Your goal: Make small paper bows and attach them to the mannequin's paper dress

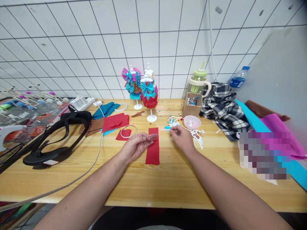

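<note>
A strip of red crepe paper (153, 151) lies lengthwise on the wooden table in front of me. My left hand (137, 144) is over its upper left part, thumb and fingers pinched together; what is between them, if anything, is too small to make out. To the right of the strip, my right hand (181, 138) pinches a thin white strip (163, 129) that sticks out leftward from its fingertips. A bit of blue paper lies close behind those fingertips. Beside my left hand are a silvery ring (122, 132) and a small folded red piece (120, 135).
Small dress stands (151, 118) with paper ruffles stand at the back. White scraps (197, 138) surround a pink bowl (195, 122), near a cardboard box (189, 111) and a green-lidded jug (200, 75). A black headset (69, 150) and a cable (94, 163) occupy the left; plaid cloth (223, 108) lies right.
</note>
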A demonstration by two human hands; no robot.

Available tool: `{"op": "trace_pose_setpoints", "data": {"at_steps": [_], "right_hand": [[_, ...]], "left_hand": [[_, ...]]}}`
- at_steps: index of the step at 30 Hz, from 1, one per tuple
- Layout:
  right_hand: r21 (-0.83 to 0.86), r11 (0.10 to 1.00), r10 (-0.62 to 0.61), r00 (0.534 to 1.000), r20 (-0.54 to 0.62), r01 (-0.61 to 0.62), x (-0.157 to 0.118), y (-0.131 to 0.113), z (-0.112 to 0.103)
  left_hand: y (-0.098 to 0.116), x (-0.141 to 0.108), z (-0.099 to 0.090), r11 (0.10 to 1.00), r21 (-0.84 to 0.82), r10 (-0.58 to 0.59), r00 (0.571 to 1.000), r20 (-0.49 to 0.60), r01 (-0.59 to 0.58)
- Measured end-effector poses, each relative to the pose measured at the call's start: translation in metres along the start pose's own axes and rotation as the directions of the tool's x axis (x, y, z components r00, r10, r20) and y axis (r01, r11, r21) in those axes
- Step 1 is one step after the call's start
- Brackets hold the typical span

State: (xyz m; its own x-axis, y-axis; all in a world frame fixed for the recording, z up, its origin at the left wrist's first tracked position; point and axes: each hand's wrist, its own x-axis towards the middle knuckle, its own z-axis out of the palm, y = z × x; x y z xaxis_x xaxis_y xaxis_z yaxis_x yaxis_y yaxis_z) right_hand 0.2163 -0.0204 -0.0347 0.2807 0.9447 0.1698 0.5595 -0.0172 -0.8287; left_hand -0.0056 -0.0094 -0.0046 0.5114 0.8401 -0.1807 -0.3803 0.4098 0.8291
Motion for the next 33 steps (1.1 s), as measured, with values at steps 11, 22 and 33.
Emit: {"op": "trace_pose_setpoints", "data": {"at_steps": [11,22,33], "right_hand": [[-0.004,0.977,-0.213,0.975,-0.056,0.213,-0.012,-0.018,-0.006],[0.603,0.574,0.070,0.767,0.637,-0.554,-0.037,-0.045,0.009],[0.632,0.310,0.151,0.693,0.705,-0.710,-0.041,-0.047,0.012]], "left_hand": [[0.000,0.003,-0.002,1.000,-0.005,-0.012,0.998,0.069,0.013],[-0.004,-0.002,0.007,0.956,0.246,0.151,0.986,0.064,-0.162],[-0.012,0.001,0.006,0.855,0.477,0.188,0.979,0.077,-0.202]]}}
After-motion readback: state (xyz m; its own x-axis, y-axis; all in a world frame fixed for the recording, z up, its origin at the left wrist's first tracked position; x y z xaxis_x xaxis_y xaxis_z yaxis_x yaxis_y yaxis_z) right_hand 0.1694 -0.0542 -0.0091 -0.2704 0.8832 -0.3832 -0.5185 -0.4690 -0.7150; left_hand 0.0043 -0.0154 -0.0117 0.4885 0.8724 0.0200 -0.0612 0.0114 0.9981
